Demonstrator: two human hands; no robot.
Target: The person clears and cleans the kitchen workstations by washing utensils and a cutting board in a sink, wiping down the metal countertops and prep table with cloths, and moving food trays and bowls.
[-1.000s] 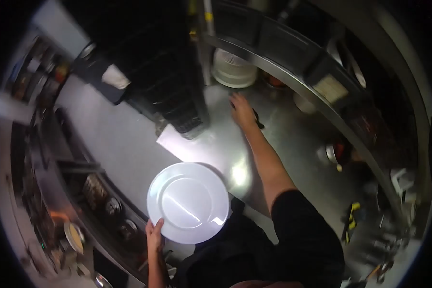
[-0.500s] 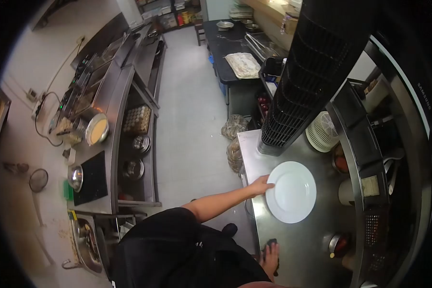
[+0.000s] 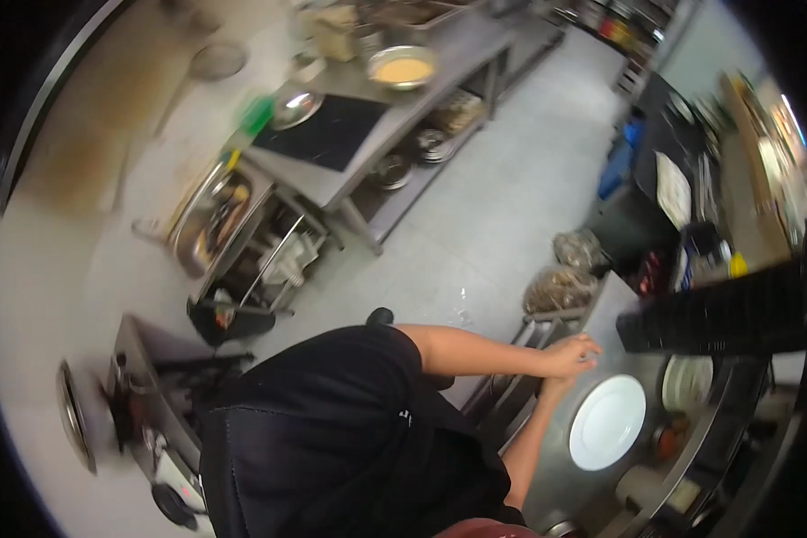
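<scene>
A white round plate (image 3: 607, 422) lies flat on the steel counter (image 3: 560, 448), to the right of my hands. My left hand (image 3: 571, 356) is above the counter's near edge, apart from the plate, with its fingers partly spread and slightly bent. No object shows in it. Just below, my right hand (image 3: 558, 384) meets or overlaps the left; its fingers are mostly hidden, so what it may hold cannot be seen.
A black tower fan (image 3: 708, 309) and a white plastic basket (image 3: 688, 384) stand beyond the plate. Filled plastic bags (image 3: 560, 289) sit on the floor by the counter. Across the aisle are a sink (image 3: 211, 215) and a bench with a bowl of yellow liquid (image 3: 403, 69).
My left hand has let go of the plate's rim. My right hand has left the counter top and come up beside the left. The view has swung left and tilted.
</scene>
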